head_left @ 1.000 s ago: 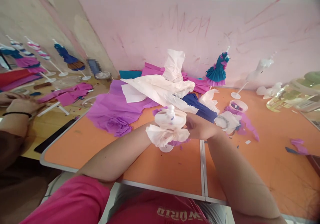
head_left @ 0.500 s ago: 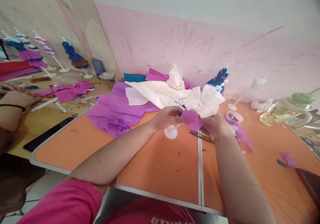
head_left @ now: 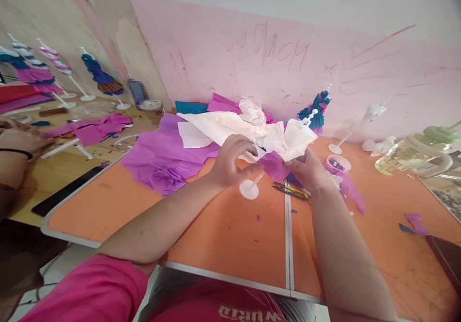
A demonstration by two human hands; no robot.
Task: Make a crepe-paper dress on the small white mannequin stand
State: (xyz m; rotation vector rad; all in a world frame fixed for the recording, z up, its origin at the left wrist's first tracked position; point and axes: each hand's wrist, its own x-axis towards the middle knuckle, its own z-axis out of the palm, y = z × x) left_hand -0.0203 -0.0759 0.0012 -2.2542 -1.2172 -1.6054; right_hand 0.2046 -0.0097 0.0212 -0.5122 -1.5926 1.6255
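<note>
My left hand (head_left: 230, 161) and my right hand (head_left: 309, 171) hold a small doll figure on a white stand (head_left: 249, 189) above the orange table (head_left: 223, 226). The figure wears a white crepe-paper skirt (head_left: 291, 140) over a purple layer (head_left: 273, 166) and lies tilted, its top pointing up and right. My left fingers curl around the stem just above the round base. My right hand grips the paper skirt from underneath. Small snips (head_left: 291, 191) lie on the table just below the figure.
Purple (head_left: 162, 156) and white crepe paper (head_left: 216, 125) is piled behind my hands. A finished teal-and-purple doll (head_left: 317, 108), bare white stands (head_left: 336, 147), a small cup (head_left: 337, 163) and a clear bottle (head_left: 414, 156) sit to the right. Another person's hand (head_left: 21, 142) works at the left table with dressed dolls (head_left: 97, 75).
The figure has gone from upright in front of me to tilted with its base toward the left. My left hand has shifted onto the stem, and the snips have come into sight.
</note>
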